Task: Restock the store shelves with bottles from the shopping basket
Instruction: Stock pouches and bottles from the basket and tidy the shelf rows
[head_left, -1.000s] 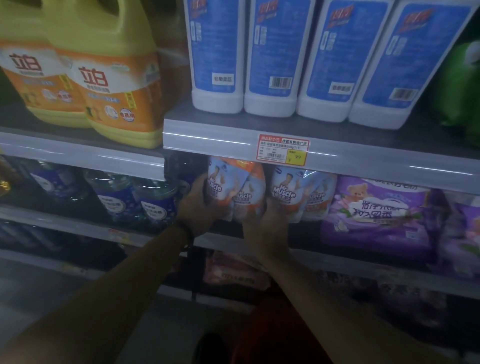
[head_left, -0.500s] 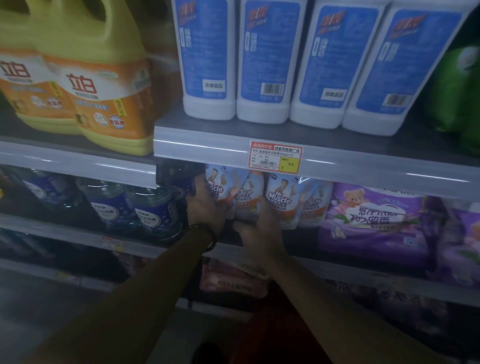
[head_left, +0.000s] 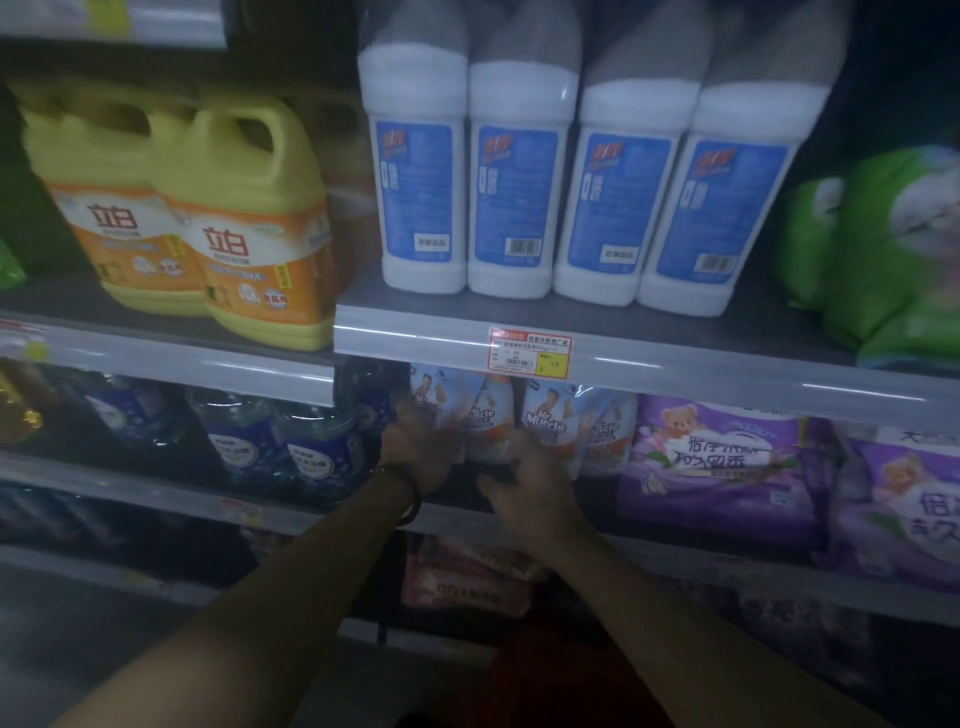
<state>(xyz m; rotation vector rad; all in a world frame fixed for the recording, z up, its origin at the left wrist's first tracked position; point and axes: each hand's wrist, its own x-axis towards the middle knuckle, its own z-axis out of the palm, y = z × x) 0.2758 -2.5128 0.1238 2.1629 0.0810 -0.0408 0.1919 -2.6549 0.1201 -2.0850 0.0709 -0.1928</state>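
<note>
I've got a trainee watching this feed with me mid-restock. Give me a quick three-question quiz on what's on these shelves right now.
1. What stands on the upper shelf, directly above the Mr Muscle packs? A glass jars; B white bottles with blue labels; C cardboard boxes.
2. True or false: the red and yellow price tag sits on that shelf's front edge, over those packs.
3. How many of the white bottles show in the front row?
Key: 1 B; 2 true; 3 four.
</note>
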